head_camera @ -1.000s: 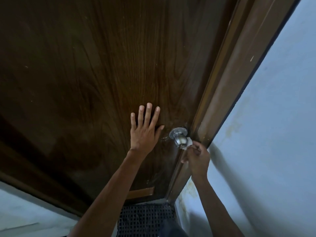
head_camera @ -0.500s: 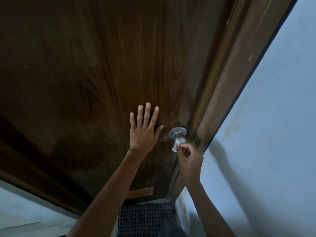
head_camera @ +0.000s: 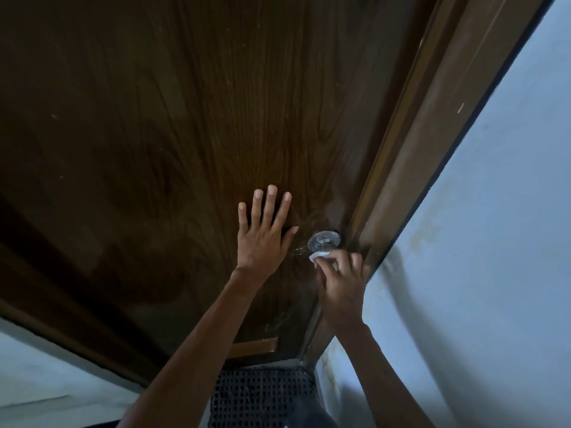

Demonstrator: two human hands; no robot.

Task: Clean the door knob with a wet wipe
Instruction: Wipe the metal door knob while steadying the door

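Your right hand [head_camera: 340, 285] is curled around a white wet wipe [head_camera: 319, 256], fingers together and clamped on it, pressing it against the door knob [head_camera: 323, 240]. Only a small fold of the wipe shows, at the upper left of your knuckles; the rest is hidden inside your grip. The knob's head is covered too, so all you can see of it is the round metal plate and a bit of neck just above your fingertips. Your left hand [head_camera: 265, 239] lies flat on the door [head_camera: 185, 134] just left of the knob, fingers spread apart and pointing up, thumb tip near the metal plate, holding nothing.

The door is dark brown with a bold wood grain, dimly lit, and faint smears show on it beside the knob. A lighter brown door frame [head_camera: 432, 143] runs right of the knob, and beyond it is a pale blue wall [head_camera: 494, 242] with some stains. Below the knob, at the foot of the door, lies a dark perforated mat [head_camera: 259, 396].

Compared with half a second ago, your right hand has closed over the knob's head: then the wipe was pinched at the underside and more bare metal showed. Your left hand has not shifted.
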